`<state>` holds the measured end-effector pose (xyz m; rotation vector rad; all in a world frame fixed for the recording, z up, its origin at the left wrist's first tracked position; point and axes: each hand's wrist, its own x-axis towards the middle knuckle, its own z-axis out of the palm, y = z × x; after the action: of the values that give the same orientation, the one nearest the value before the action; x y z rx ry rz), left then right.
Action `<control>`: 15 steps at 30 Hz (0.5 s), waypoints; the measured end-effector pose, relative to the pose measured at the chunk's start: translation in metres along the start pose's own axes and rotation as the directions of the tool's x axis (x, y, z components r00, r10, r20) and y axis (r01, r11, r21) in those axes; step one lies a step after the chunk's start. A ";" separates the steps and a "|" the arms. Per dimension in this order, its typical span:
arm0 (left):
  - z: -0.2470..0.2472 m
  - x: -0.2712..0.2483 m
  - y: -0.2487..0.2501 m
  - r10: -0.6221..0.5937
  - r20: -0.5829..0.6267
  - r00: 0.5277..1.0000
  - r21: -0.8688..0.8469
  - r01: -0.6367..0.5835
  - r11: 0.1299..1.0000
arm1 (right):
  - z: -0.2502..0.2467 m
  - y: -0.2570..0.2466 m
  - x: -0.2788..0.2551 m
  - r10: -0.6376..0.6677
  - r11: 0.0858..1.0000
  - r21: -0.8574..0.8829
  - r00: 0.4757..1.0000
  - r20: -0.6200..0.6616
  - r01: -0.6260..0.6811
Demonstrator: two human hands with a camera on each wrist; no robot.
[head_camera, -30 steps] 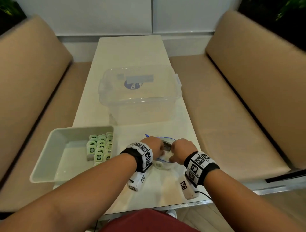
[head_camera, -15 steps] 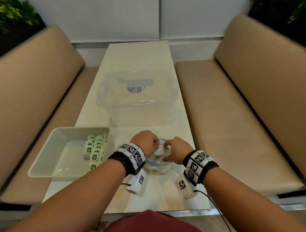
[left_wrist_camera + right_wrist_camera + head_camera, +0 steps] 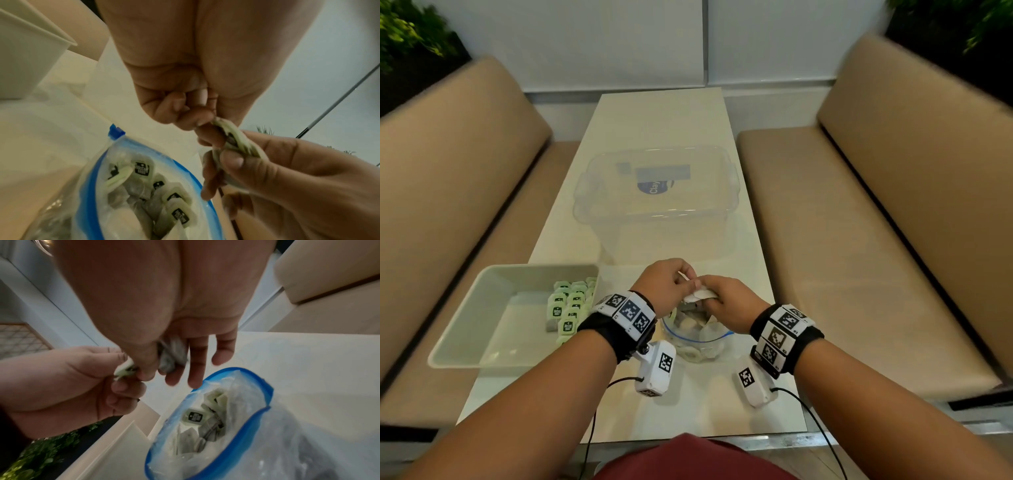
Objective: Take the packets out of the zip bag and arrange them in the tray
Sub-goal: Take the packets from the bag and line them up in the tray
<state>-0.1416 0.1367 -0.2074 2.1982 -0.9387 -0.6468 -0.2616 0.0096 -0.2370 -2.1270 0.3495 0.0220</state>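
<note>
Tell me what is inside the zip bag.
The zip bag holds pale packets with black labels, heaped loosely at its open mouth. How many lie deeper cannot be seen; the top ones cover them.

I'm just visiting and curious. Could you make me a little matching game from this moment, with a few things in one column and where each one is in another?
Things:
1. zip bag
2. tray
3. clear tub
4. packets lifted out

Places:
A. on the table's left side, with packets lined up inside
B. farther back on the table, past both hands
C. pinched between the left hand and the right hand
D. standing open below the hands, packets inside

Pairs: 1-D, 2-A, 3-B, 4-C
</note>
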 end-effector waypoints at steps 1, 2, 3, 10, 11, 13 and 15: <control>-0.002 -0.001 0.000 0.014 -0.011 1.000 -0.025 -0.014 1.000 | 0.002 -0.001 0.000 0.005 1.000 0.021 1.000 0.008 -0.005; -0.005 -0.002 -0.001 0.026 -0.016 1.000 -0.049 -0.027 0.998 | 0.003 -0.004 0.001 0.019 0.999 0.034 1.000 0.006 -0.019; -0.009 -0.004 0.000 0.037 -0.010 0.999 -0.080 -0.038 0.996 | 0.004 -0.005 0.002 0.034 0.998 0.062 0.999 0.005 -0.034; -0.033 -0.011 -0.009 0.110 0.002 0.994 -0.068 -0.109 0.992 | 0.011 -0.017 0.013 0.164 0.923 0.357 0.986 -0.029 -0.143; -0.036 -0.011 -0.011 0.105 -0.022 0.994 -0.054 -0.106 0.993 | 0.012 -0.021 0.013 0.178 0.910 0.382 0.984 -0.013 -0.159; -0.043 -0.012 -0.014 0.106 -0.059 0.993 -0.009 -0.106 0.994 | 0.015 -0.030 0.014 0.181 0.902 0.399 0.983 -0.001 -0.166; -0.053 -0.014 -0.015 0.117 -0.089 0.989 0.033 -0.115 0.993 | 0.021 -0.035 0.018 0.181 0.893 0.418 0.983 0.009 -0.168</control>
<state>-0.1099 0.1753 -0.1806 2.1597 -1.0246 -0.4776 -0.2328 0.0407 -0.2227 -1.6671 0.5146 0.0174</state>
